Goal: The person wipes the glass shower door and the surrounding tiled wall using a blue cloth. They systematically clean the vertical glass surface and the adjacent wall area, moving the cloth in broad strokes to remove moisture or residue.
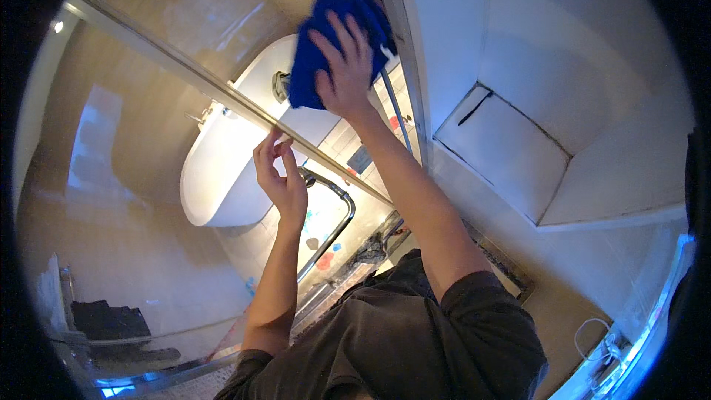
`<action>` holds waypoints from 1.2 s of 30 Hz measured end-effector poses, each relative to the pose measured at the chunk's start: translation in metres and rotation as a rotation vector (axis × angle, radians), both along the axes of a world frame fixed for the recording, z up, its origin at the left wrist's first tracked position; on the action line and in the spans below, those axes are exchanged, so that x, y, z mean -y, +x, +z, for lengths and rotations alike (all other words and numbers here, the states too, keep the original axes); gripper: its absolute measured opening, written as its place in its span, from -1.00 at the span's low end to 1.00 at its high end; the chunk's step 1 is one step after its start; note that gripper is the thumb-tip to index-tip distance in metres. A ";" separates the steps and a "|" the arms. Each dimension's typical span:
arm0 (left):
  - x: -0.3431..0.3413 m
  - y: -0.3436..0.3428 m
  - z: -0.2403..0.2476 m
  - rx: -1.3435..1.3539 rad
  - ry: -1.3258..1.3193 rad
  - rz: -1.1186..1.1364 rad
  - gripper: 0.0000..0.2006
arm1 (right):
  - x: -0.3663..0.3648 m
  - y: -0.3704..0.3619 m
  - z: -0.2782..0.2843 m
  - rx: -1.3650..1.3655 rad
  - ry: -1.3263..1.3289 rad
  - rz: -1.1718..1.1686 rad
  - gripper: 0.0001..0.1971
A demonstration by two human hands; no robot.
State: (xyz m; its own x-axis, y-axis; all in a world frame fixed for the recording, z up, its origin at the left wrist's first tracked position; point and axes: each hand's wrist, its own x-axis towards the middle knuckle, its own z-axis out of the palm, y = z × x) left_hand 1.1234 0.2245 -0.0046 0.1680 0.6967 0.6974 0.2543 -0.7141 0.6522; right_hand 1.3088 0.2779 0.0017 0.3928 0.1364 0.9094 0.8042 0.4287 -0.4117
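My right hand (346, 67) lies spread over a blue cloth (307, 67), holding it up against the glass beside an upright metal frame (406, 52). Part of the cloth hangs past a dark bar (397, 112). My left hand (284, 181) is raised lower down, its fingers loosely bent and apart. Its fingertips reach the edge of a long metal rail (189, 74); whether they press on it I cannot tell. Nothing shows in that palm.
A white bathtub (215, 155) stands beyond the glass, with a greenish cloth (281, 86) at its rim. Below my left hand is a dark curved handle (346, 211). To the right, a recessed white niche (511, 152) holds a thin black object (474, 108). Dark cloth (111, 320) hangs at lower left.
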 end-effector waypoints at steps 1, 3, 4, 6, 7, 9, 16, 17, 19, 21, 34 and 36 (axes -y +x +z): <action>0.001 0.001 -0.001 -0.023 0.013 0.035 -0.73 | 0.002 0.001 -0.023 -0.037 -0.025 0.029 -0.52; 0.003 0.004 -0.003 -0.069 0.037 0.095 -0.74 | 0.002 0.002 -0.075 -0.066 -0.010 -0.004 -0.52; 0.002 0.005 -0.006 -0.076 0.062 0.110 -0.74 | 0.004 0.000 -0.099 -0.081 -0.039 -0.024 -0.50; -0.002 0.005 -0.012 -0.091 0.108 0.149 -0.73 | 0.010 -0.008 -0.147 -0.163 -0.114 -0.033 -0.49; -0.002 0.006 -0.015 -0.064 0.096 0.151 -0.73 | 0.014 -0.015 -0.170 -0.230 -0.155 -0.023 -0.49; -0.002 0.008 -0.018 -0.007 0.082 0.155 -0.73 | 0.026 -0.037 -0.206 -0.404 -0.267 -0.040 -0.36; -0.003 0.006 -0.016 -0.008 0.061 0.165 -0.72 | 0.033 -0.124 -0.250 -1.660 -0.447 0.120 -0.40; -0.002 0.003 -0.016 0.013 0.053 0.156 -0.71 | 0.033 -0.125 -0.248 -1.756 -0.474 0.184 -0.39; 0.003 -0.004 -0.011 -0.041 0.038 0.112 -0.73 | 0.024 -0.121 -0.240 -1.954 -0.526 0.320 -0.37; 0.012 -0.016 -0.014 -0.074 -0.032 0.116 -0.74 | 0.019 -0.110 -0.237 -2.139 -0.508 0.560 -0.36; 0.082 -0.146 -0.073 -0.245 -0.198 0.624 -0.78 | 0.139 -0.096 -0.127 -1.014 -0.906 0.968 -0.58; 0.082 -0.165 -0.093 -0.186 -0.280 0.673 -0.77 | 0.125 -0.101 -0.138 -0.610 -0.745 0.959 -0.60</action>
State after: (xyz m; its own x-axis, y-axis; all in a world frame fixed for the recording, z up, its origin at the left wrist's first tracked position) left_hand 0.9588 0.1421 -0.0981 -0.2592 0.8375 0.4811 0.7013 -0.1793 0.6899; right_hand 1.2076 0.1531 -0.1363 0.1762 0.9600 0.2177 -0.0741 0.2334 -0.9695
